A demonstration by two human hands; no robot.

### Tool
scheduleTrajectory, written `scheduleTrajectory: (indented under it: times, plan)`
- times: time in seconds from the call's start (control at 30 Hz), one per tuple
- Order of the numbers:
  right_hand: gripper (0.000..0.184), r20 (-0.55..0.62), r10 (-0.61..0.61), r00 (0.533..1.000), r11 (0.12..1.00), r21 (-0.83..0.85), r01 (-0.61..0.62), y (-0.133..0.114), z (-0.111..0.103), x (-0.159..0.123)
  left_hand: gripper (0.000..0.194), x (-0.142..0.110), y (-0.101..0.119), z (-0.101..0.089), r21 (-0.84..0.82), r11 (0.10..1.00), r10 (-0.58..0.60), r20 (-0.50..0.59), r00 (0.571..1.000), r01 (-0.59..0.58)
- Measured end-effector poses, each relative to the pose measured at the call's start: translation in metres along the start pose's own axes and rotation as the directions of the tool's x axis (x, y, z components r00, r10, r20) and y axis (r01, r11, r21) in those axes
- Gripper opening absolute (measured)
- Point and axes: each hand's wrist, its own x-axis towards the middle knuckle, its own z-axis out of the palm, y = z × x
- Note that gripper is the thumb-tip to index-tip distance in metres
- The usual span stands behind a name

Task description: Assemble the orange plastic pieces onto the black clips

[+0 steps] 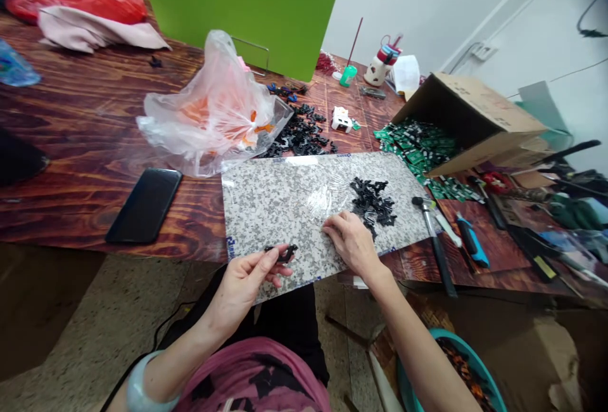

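Observation:
My left hand [247, 279] is closed in a pinch on a small black plastic part [284, 252], held over the near edge of a grey speckled mat [285, 203]. My right hand [350, 241] rests on the mat with its fingers curled down, next to a small heap of black plastic parts [373, 201]; what its fingertips hold, if anything, is hidden. A larger pile of black parts [301, 136] lies beyond the mat.
On the wooden table [85, 146] lie a black phone [145, 204], a clear plastic bag [213, 111], a tipped cardboard box [475, 117] spilling green packets [418, 149], a hammer [434, 238] and a blue-handled tool [472, 244]. A teal basin [456, 367] sits on the floor.

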Motion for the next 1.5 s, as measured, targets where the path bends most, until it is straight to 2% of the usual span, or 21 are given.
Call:
scheduleTrajectory:
  times: [0.03, 0.1, 0.23, 0.3, 0.4, 0.77, 0.97, 1.23, 1.37, 1.5]
  plan:
    - [0.014, -0.022, 0.009, 1.000, 1.000, 0.007, -0.009, -0.005, -0.001, -0.002, 0.037, 0.000, -0.001, 0.000, -0.027, 1.000, 0.002, -0.004, 1.000, -0.002]
    - [0.013, -0.076, 0.044, 0.996, 0.991, 0.130, -0.034, -0.020, -0.006, -0.009, 0.033, 0.000, -0.002, 0.000, -0.076, 0.997, 0.019, -0.004, 1.000, -0.019]
    - [0.011, -0.084, 0.070, 0.994, 0.871, 0.491, -0.020, -0.064, -0.012, -0.030, 0.025, 0.000, -0.004, 0.001, -0.140, 0.987, 0.080, 0.027, 0.996, -0.076]
    - [0.009, -0.069, 0.046, 0.997, 0.827, 0.562, 0.001, -0.084, -0.010, -0.039, 0.024, 0.000, -0.005, 0.003, -0.142, 0.985, 0.108, 0.053, 0.993, -0.100]
    - [0.009, -0.074, 0.029, 0.997, 0.817, 0.577, 0.019, -0.099, -0.003, -0.044, 0.025, 0.000, -0.005, 0.004, -0.134, 0.984, 0.131, 0.078, 0.988, -0.119]
    - [0.011, -0.094, 0.028, 0.995, 0.823, 0.567, 0.030, -0.099, 0.002, -0.045, 0.023, -0.002, -0.011, 0.002, -0.100, 0.983, 0.161, 0.075, 0.984, -0.154]
    - [0.012, -0.078, 0.054, 0.995, 0.814, 0.580, 0.002, -0.101, 0.001, -0.046, 0.025, -0.002, -0.010, 0.005, 0.047, 0.985, 0.165, 0.041, 0.985, -0.167]
    - [0.008, 0.020, 0.098, 0.995, 0.766, 0.636, -0.089, -0.107, -0.001, -0.048, 0.023, -0.004, -0.002, 0.007, 0.208, 0.944, 0.267, -0.023, 0.963, -0.257]
    - [0.007, 0.039, 0.148, 0.988, 0.738, 0.661, -0.137, -0.104, -0.003, -0.045, 0.024, -0.002, -0.003, 0.006, 0.307, 0.905, 0.320, -0.036, 0.947, -0.294]
    - [0.008, 0.092, 0.168, 0.981, 0.711, 0.678, -0.185, -0.099, -0.004, -0.040, 0.027, -0.004, -0.007, 0.001, 0.459, 0.823, 0.372, 0.008, 0.928, -0.334]
